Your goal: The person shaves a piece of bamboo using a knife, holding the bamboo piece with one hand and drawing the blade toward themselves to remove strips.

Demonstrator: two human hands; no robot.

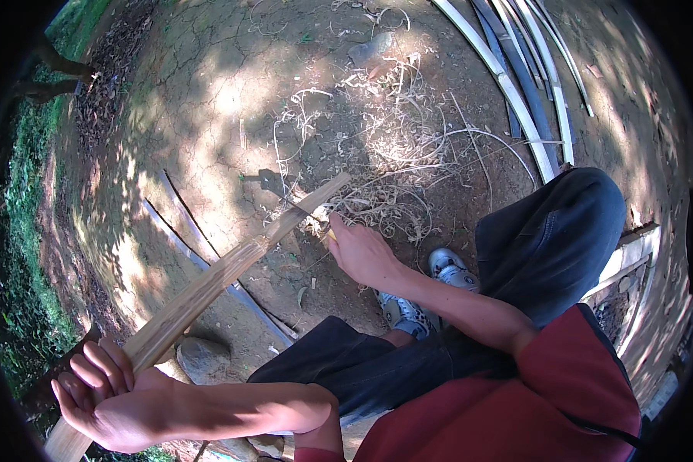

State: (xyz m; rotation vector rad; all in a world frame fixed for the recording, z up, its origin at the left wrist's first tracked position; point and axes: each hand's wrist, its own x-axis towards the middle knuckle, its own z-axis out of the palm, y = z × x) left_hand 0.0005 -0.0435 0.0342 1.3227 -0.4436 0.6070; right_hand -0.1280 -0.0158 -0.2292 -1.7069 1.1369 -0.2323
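A long split bamboo strip slants from the lower left up toward the middle. Fingers curled, my left hand is closed at its near end; the hand hides part of the strip there. My right hand grips a knife by its yellowish handle. The thin dark knife blade lies across the strip near its far, narrower end. Beyond my right hand, pale curled shavings are heaped on the dirt.
Long bamboo strips lie at the upper right. Thin slats lie under the held piece, near a grey stone. My patterned shoes are beside the shavings. A flat rock sits farther off, and green plants border the left.
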